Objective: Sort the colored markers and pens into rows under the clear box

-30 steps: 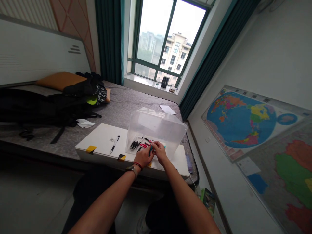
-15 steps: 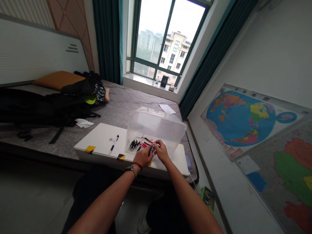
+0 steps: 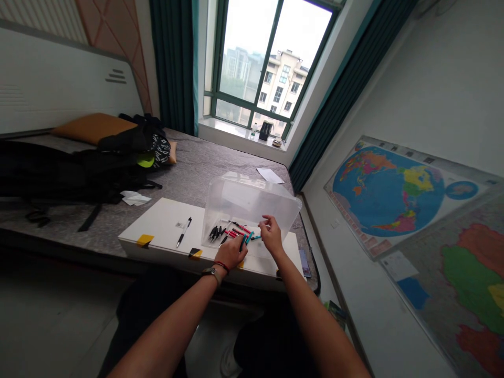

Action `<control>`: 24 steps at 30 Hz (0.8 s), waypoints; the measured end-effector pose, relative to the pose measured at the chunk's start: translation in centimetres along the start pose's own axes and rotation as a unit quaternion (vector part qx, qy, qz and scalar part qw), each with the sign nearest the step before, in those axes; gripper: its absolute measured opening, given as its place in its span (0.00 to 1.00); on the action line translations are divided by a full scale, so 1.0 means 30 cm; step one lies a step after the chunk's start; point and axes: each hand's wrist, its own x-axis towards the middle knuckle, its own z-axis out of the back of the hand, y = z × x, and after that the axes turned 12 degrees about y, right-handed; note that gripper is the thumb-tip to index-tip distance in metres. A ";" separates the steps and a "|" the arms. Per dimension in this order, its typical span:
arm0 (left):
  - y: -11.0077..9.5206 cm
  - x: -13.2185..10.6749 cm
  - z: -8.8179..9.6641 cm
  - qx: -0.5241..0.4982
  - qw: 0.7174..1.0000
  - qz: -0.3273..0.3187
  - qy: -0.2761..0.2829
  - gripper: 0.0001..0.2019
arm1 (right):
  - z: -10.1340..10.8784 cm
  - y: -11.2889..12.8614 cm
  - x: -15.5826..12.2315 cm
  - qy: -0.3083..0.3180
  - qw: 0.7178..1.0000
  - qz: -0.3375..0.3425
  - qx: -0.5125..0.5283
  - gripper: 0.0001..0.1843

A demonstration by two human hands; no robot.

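My left hand [image 3: 231,254], with a watch and red cord at the wrist, is closed on a teal pen [image 3: 243,242] at the front of a clear plastic box [image 3: 252,202]. The box lies on its side with its opening towards me. My right hand [image 3: 271,234] is raised to the right, with thumb and forefinger apart and no pen visible in it. Another teal pen [image 3: 255,238] lies by its fingers. Inside the box are several red pens [image 3: 243,228] and, to the left, a bunch of black pens [image 3: 214,232]. My left hand hides part of the pile.
A white-and-black pen [image 3: 184,232] lies on the white board-like box [image 3: 157,223], which has yellow-black tape on its edge. Crumpled tissue [image 3: 135,198] and a black bag [image 3: 79,170] are on the bed at left. A phone [image 3: 304,262] lies at the right edge.
My right hand has moved up and right, away from my left hand, and its fingers have parted. Teal pens between the hands now show. My left hand stays in place.
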 end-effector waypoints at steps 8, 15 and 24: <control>0.002 0.002 -0.005 -0.007 1.000 0.002 -0.006 0.11 | -0.037 -0.035 0.158 0.161 0.942 -0.107 -0.275 0.10; 0.006 0.002 -0.003 -0.001 1.000 0.002 -0.005 0.12 | -0.104 -0.065 0.198 0.209 0.907 -0.037 -0.364 0.12; 0.008 0.002 -0.005 -0.009 1.000 0.000 -0.005 0.11 | -0.121 -0.055 0.205 0.238 0.885 -0.051 -0.396 0.14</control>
